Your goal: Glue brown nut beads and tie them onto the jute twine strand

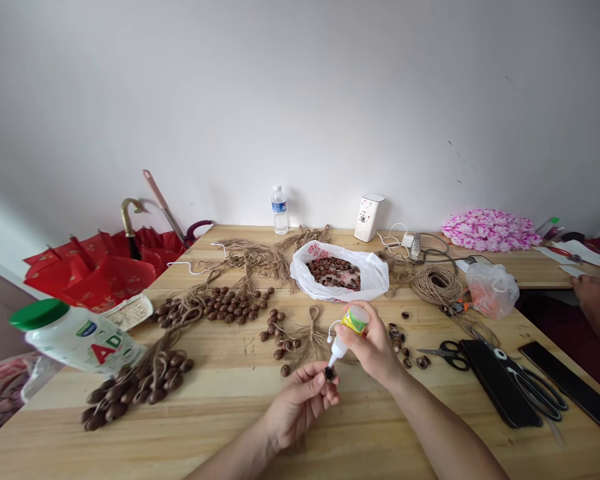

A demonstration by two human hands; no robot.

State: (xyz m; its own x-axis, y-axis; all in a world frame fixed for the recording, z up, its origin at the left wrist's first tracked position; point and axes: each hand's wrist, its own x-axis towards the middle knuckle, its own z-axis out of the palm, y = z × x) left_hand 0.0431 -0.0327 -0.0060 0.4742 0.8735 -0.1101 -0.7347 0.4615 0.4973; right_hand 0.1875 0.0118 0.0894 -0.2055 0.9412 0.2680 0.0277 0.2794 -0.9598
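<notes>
My right hand (369,345) grips a small glue bottle (354,321) with a yellow label, tipped nozzle-down. Its white tip meets or nearly meets a brown nutshell half (329,374), pinched between the thumb and fingers of my left hand (303,400). Just behind my hands lies a braided twine piece (313,327) with loose strands and several brown nuts (275,330) tied to it. A white plastic bag (373,272) beyond that holds many nutshell halves (333,272). More loose shell pieces (399,340) lie right of my right hand.
Nut-and-twine bunches (145,387) and a green-lidded white jar (80,337) stand left. Scissors (530,383), a black phone (573,387) and a twine coil (436,285) lie right. A water bottle (279,212) stands by the wall. Another person's hand (593,290) rests far right.
</notes>
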